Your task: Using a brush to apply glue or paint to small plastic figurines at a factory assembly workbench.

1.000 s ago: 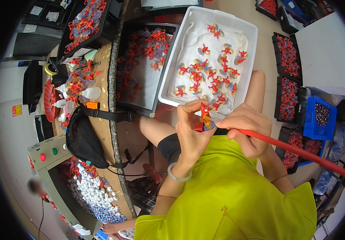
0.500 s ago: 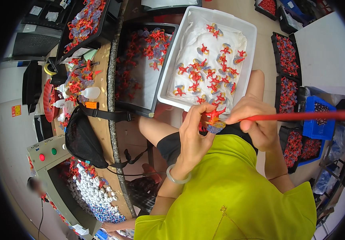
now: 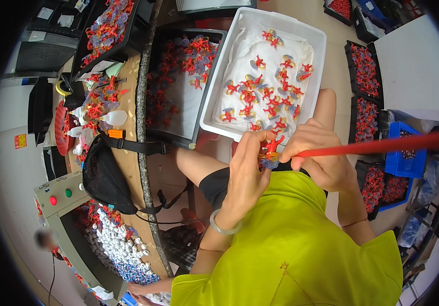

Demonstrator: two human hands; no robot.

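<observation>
Between the thumb and fingers of my left hand (image 3: 245,171) is a small red toy figure (image 3: 272,146) with a clear purplish and yellow base. My right hand (image 3: 324,155) is closed on a thin red stick (image 3: 377,146), like a brush handle, which runs out to the right. Its working end meets the figure's base, but my fingers cover the tip. Just beyond both hands stands a white tray (image 3: 210,109) lined with white sheeting, where many similar figures (image 3: 268,93) lie spread out.
To the left, a black tray (image 3: 186,135) holds more figures. The workbench carries white squeeze bottles (image 3: 115,118), a black mesh bag (image 3: 108,176) and a grey machine (image 3: 59,196) with buttons. Another person's hand (image 3: 140,289) reaches in at the lower left. Filled black crates (image 3: 366,120) and a blue bin (image 3: 393,133) stand at right.
My right hand has shifted slightly left, closer to the figure, and the stick's outer end has tipped a little. The figure has turned slightly in my left fingers.
</observation>
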